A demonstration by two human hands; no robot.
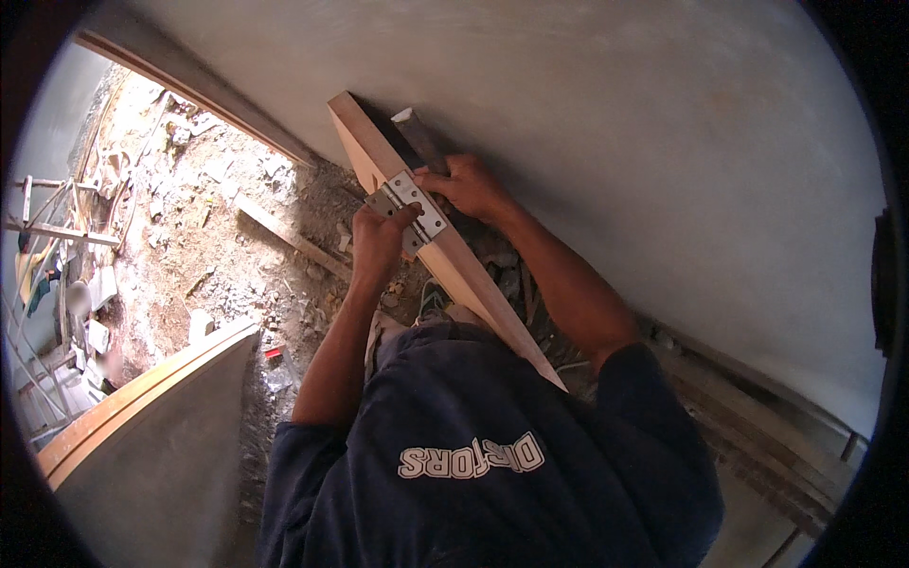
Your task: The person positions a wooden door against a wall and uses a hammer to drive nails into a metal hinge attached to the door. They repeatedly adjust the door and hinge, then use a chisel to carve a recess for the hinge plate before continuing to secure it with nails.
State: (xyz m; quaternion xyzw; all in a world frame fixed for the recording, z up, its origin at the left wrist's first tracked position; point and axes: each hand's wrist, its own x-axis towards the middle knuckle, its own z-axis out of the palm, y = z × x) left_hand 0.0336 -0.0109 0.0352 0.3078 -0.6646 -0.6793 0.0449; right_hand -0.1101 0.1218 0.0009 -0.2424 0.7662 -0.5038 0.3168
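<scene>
A long pale wooden board (483, 292) slants from beside the wall down to my body, its narrow edge facing up. A silver metal butt hinge (431, 216) lies on that edge, one leaf flat on the wood and the other over its left side. My left hand (381, 239) grips the hinge, thumb pressed on the knuckle. Just right of the hinge, my right hand (471, 191) is closed round a thick dark handle (419, 140) with a pale blunt end; the tool's other end is hidden. The right fingertips touch the board near the hinge's upper corner.
A grey plastered wall (663, 123) rises along the right. Rubble and dirt cover the floor (189, 246), with a loose wooden batten (289, 235) on it. A wood-edged wall end (151, 393) stands lower left. Timber lengths (757, 440) lie along the wall's foot.
</scene>
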